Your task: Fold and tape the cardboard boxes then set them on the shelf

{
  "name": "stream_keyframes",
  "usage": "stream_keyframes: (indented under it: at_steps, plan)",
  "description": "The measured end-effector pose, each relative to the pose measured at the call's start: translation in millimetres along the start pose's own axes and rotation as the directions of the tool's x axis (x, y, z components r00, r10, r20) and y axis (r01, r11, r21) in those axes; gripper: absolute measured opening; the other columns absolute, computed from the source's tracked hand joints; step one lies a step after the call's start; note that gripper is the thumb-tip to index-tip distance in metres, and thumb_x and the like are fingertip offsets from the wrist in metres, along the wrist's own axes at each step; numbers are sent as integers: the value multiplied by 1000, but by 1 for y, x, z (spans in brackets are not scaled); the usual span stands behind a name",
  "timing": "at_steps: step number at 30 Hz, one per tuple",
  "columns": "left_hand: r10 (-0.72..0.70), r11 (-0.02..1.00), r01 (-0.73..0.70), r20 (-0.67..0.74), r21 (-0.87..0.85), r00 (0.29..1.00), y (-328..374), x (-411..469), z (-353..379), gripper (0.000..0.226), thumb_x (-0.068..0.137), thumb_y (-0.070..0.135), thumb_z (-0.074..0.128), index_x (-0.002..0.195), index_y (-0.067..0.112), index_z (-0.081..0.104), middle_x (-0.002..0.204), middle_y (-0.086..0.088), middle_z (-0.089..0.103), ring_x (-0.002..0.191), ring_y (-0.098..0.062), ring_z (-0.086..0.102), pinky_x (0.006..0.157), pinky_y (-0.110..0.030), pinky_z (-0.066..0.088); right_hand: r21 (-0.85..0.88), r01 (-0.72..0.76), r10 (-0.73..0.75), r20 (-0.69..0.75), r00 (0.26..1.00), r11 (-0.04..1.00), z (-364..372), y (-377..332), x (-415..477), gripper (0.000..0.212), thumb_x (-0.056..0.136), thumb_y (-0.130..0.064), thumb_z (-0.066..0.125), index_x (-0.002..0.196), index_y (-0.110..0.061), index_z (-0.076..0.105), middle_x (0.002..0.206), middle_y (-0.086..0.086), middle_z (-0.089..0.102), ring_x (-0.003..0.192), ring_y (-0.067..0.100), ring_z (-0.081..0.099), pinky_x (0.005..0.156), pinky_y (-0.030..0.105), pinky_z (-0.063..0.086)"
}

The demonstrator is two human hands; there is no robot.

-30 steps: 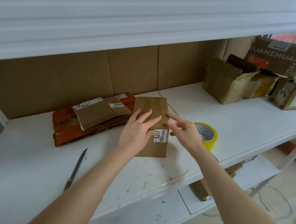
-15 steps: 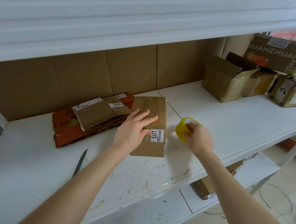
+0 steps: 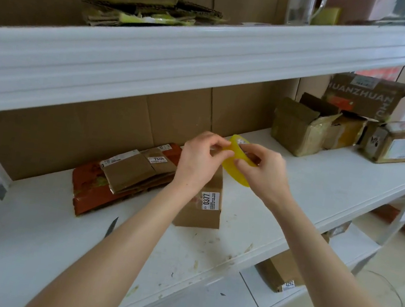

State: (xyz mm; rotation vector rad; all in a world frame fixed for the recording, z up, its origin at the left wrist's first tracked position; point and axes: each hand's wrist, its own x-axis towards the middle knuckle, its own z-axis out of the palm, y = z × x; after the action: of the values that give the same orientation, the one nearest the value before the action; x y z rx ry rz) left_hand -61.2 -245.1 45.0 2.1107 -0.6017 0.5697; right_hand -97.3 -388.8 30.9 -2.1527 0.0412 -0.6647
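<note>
A flattened brown cardboard box [image 3: 204,206] with a white 0377 label lies on the white shelf [image 3: 310,180]. Above its far end I hold a yellow tape roll [image 3: 234,168] in the air. My right hand [image 3: 261,172] grips the roll from the right. My left hand [image 3: 200,158] pinches the roll's upper left edge with thumb and fingers. A stack of flattened boxes [image 3: 127,176], brown on top of red-orange, lies to the left of the 0377 box.
A knife [image 3: 111,226] lies on the shelf near my left forearm. Several folded boxes [image 3: 302,126] stand at the back right of the shelf. Flattened cardboard [image 3: 149,11] rests on the upper shelf. Another box [image 3: 280,275] sits on the lower shelf.
My right hand lifted the tape roll off the shelf. My left hand left the 0377 box and came up to pinch the roll. The view tilted upward.
</note>
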Motion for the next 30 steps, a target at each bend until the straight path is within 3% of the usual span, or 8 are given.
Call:
stream_keyframes:
  at_steps: [3, 9, 15, 18, 22, 25, 27, 30]
  plan:
    - [-74, 997, 73, -66, -30, 995, 1, -4, 4, 11, 85, 24, 68, 76, 27, 63, 73, 17, 61, 70, -1, 59, 64, -8, 41, -7, 1, -1, 9, 1000, 1000, -2, 1, -6, 39, 84, -26, 65, 122, -18, 66, 101, -6, 62, 89, 12, 57, 64, 15, 42]
    - [-179, 968, 200, 139, -155, 974, 2, -8, 8, 16, 85, 19, 70, 99, 20, 64, 92, 8, 66, 84, -9, 62, 75, -22, 52, -16, 17, -17, 48, 999, 1000, -10, 6, -11, 35, 86, -23, 63, 120, -16, 66, 102, -4, 63, 89, 13, 56, 63, 15, 39]
    - [-296, 933, 332, 228, -138, 928, -1, -12, 7, 8, 84, 17, 71, 91, 13, 69, 90, -3, 69, 88, -19, 65, 82, -38, 56, -97, 29, -19, 99, 995, 995, -15, 7, -12, 34, 88, -23, 60, 121, -17, 65, 110, 0, 64, 94, 17, 55, 74, 28, 46]
    - [-261, 943, 296, 216, -151, 941, 1, -14, 9, 4, 88, 15, 65, 84, 16, 66, 86, -2, 67, 85, -19, 64, 83, -43, 55, -116, 65, -47, 151, 987, 991, -18, 8, -12, 32, 91, -26, 59, 122, -18, 63, 111, -2, 63, 95, 14, 55, 74, 25, 46]
    - [-303, 913, 319, 100, -253, 948, 2, -13, 9, 14, 91, 14, 60, 79, 22, 61, 79, 3, 64, 83, -21, 64, 79, -44, 56, 156, -64, 20, 270, 963, 986, -31, 12, -12, 29, 84, -37, 71, 110, -30, 61, 98, -13, 65, 86, 7, 63, 67, 12, 47]
    - [-343, 893, 350, 76, -282, 936, -5, -11, 3, 18, 93, 16, 58, 77, 26, 59, 80, 2, 63, 71, -17, 63, 65, -29, 55, 342, -233, 53, 462, 885, 910, -41, 20, -17, 38, 67, -47, 72, 98, -26, 65, 89, -8, 72, 86, 9, 68, 72, 17, 53]
    - [-339, 904, 350, 85, -244, 937, -12, -12, -2, 19, 94, 17, 57, 77, 25, 56, 80, 0, 61, 57, -12, 56, 58, -26, 47, 305, -180, 28, 445, 895, 935, -41, 20, -15, 34, 64, -48, 73, 86, -23, 68, 77, -7, 70, 75, 8, 65, 67, 18, 50]
    - [-350, 904, 356, 67, -239, 934, -18, -17, -5, 17, 93, 15, 57, 78, 23, 55, 80, 0, 59, 74, -17, 54, 68, -36, 42, 59, -43, 21, 340, 940, 997, -40, 18, -3, 34, 70, -49, 78, 79, -18, 69, 74, 6, 66, 68, 18, 60, 61, 31, 47]
